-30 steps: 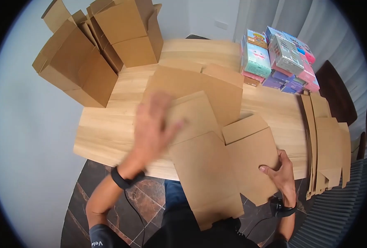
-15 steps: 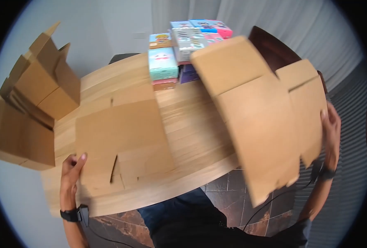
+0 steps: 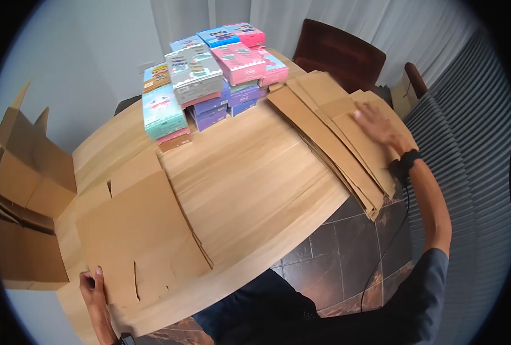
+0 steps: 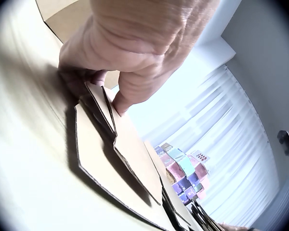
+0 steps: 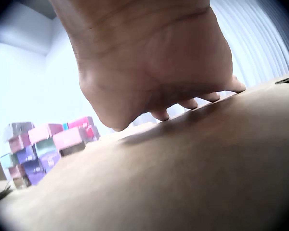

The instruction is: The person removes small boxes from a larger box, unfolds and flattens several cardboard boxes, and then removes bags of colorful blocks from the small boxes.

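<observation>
A flattened cardboard box [image 3: 140, 230] lies at the left front of the wooden table, with slits between its flaps. My left hand [image 3: 96, 296] pinches its near left edge, thumb on top. In the left wrist view the thumb and fingers close around the layered cardboard flaps [image 4: 135, 156]. Over at the right end, my right hand [image 3: 380, 126] rests with spread fingers on a stack of flattened cardboard boxes [image 3: 319, 126]. The right wrist view has its fingertips touching the broad cardboard surface [image 5: 197, 163], palm raised above it.
Several colourful small boxes [image 3: 198, 75] are piled at the table's back. Opened-up cardboard boxes [image 3: 34, 178] stand along the left side. A dark red chair [image 3: 339, 57] is behind the stack, which overhangs the wooden table's [image 3: 250, 172] right front edge. A cable [image 3: 385, 253] hangs from the right wrist.
The right hand has carried a flattened box rightward onto the stack and loosened its hold. The left hand went from a blurred sweep to gripping the other flattened box. The view has swung right.
</observation>
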Tool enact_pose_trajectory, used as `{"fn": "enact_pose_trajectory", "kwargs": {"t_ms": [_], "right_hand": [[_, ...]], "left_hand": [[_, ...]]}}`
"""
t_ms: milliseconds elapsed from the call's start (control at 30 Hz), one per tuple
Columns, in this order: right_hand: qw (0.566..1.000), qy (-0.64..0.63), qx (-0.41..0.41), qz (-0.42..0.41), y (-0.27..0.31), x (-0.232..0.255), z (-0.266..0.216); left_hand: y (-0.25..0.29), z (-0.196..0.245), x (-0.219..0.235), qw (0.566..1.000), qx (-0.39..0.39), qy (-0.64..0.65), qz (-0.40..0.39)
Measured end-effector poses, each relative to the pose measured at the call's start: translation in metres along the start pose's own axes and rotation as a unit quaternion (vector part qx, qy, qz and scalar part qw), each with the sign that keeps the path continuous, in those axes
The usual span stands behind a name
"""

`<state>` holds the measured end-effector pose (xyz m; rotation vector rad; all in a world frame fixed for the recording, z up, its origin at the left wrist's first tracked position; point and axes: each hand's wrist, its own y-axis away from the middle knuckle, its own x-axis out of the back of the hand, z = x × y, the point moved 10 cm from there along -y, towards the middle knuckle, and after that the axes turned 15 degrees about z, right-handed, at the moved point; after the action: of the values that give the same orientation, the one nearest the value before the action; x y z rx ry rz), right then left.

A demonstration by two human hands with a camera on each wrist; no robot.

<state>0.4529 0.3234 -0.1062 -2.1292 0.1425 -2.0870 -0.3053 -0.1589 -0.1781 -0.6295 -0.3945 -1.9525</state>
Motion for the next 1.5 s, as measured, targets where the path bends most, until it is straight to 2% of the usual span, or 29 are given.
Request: {"fn": "enact_pose_trajectory", "kwargs": {"t_ms": [33,100,133,200,333,400,467,500,567,600,633,667,700,767,833,900,933,1033,1100,1200,1233,1267,1300,1333,1367,1400,1433,1467,1500], "right_hand": [[1.0,0.021,0.002,-0.018,0.014,-0.012,-0.019],[0.999,0.008,0.017,0.035,0.027,-0.024,-0.038],[0.999,0.01,0.015,0.033,0.033,-0.026,-0.043],[0.997,-0.006,0.069,0.034,0.04,-0.026,-0.06],[0.997,-0.007,0.068,0.038,0.042,-0.026,-0.062],[0.997,-0.018,0.079,0.018,0.049,-0.022,-0.071],[0.996,-0.015,0.085,0.008,0.052,-0.019,-0.08],[0.997,-0.01,0.078,-0.006,0.054,-0.019,-0.079],[0.996,-0.02,0.086,-0.01,0.053,-0.009,-0.088],[0.996,0.0,0.089,0.0,0.054,0.003,-0.093],[0.995,0.022,0.093,0.012,0.052,0.017,-0.097],[0.991,-0.008,0.129,0.04,0.052,0.032,-0.112],[0.991,-0.007,0.13,0.043,0.054,0.044,-0.121],[0.983,0.007,0.176,0.044,0.064,0.061,-0.153],[0.985,0.008,0.167,0.03,0.061,0.055,-0.156],[0.986,0.055,0.156,-0.022,0.058,0.042,-0.161],[0.988,0.045,0.139,-0.051,0.058,0.037,-0.161],[0.987,0.06,0.148,-0.026,0.056,0.025,-0.147],[0.984,0.057,0.166,-0.013,0.061,0.036,-0.152],[0.974,-0.012,0.222,0.037,0.077,0.064,-0.166],[0.967,0.009,0.241,0.076,0.087,0.076,-0.169],[0.935,0.006,0.314,0.167,0.1,0.087,-0.169],[0.912,0.0,0.355,0.208,0.125,0.108,-0.182],[0.918,-0.027,0.347,0.189,0.147,0.127,-0.197],[0.912,-0.086,0.354,0.191,0.173,0.144,-0.213],[0.921,-0.151,0.324,0.151,0.197,0.154,-0.218],[0.905,-0.196,0.336,0.174,0.216,0.153,-0.217],[0.906,-0.206,0.346,0.128,0.244,0.168,-0.244],[0.904,-0.247,0.341,0.07,0.257,0.16,-0.25]], "left_hand": [[0.0,0.001,0.001,1.0,-0.008,-0.003,0.0],[0.0,-0.004,0.0,1.0,-0.013,-0.005,0.001],[0.0,-0.003,0.001,0.999,-0.029,0.018,0.017],[0.002,-0.005,-0.002,0.998,-0.042,0.044,0.028],[-0.002,0.0,-0.001,0.999,-0.038,0.005,0.022],[0.002,0.002,0.005,0.999,-0.03,-0.016,0.026],[0.011,0.011,-0.002,0.999,0.031,-0.031,-0.007],[0.012,0.015,0.002,0.999,0.032,-0.032,0.003],[0.01,0.018,-0.003,0.998,0.009,-0.061,-0.015],[0.008,0.024,-0.004,0.995,-0.076,-0.058,0.0],[0.009,0.023,-0.003,0.996,-0.074,-0.055,0.005],[0.011,0.029,-0.003,0.993,-0.107,-0.057,0.012],[0.014,0.035,-0.004,0.988,-0.141,-0.061,0.017],[0.011,0.028,-0.003,0.99,-0.132,-0.044,0.016],[0.009,0.026,-0.002,0.992,-0.125,-0.031,0.017],[0.012,0.027,-0.002,0.992,-0.122,-0.018,0.013],[0.005,0.012,0.001,0.989,-0.141,-0.021,0.022],[0.011,0.006,-0.003,0.995,-0.076,0.053,-0.022],[0.008,0.003,-0.004,0.988,-0.12,0.092,-0.021],[0.024,0.048,0.023,0.989,-0.145,-0.006,0.04],[0.03,0.078,0.04,0.961,-0.249,-0.073,0.093],[0.039,0.108,0.056,0.916,-0.35,-0.138,0.137],[0.048,0.138,0.077,0.867,-0.429,-0.156,0.202],[0.059,0.168,0.097,0.805,-0.504,-0.174,0.259],[0.057,0.194,0.125,0.753,-0.526,-0.214,0.334],[0.056,0.219,0.157,0.691,-0.543,-0.253,0.406],[0.038,0.235,0.187,0.668,-0.519,-0.28,0.453],[0.019,0.246,0.216,0.644,-0.496,-0.304,0.497],[-0.02,0.242,0.245,0.696,-0.405,-0.336,0.489]]}}
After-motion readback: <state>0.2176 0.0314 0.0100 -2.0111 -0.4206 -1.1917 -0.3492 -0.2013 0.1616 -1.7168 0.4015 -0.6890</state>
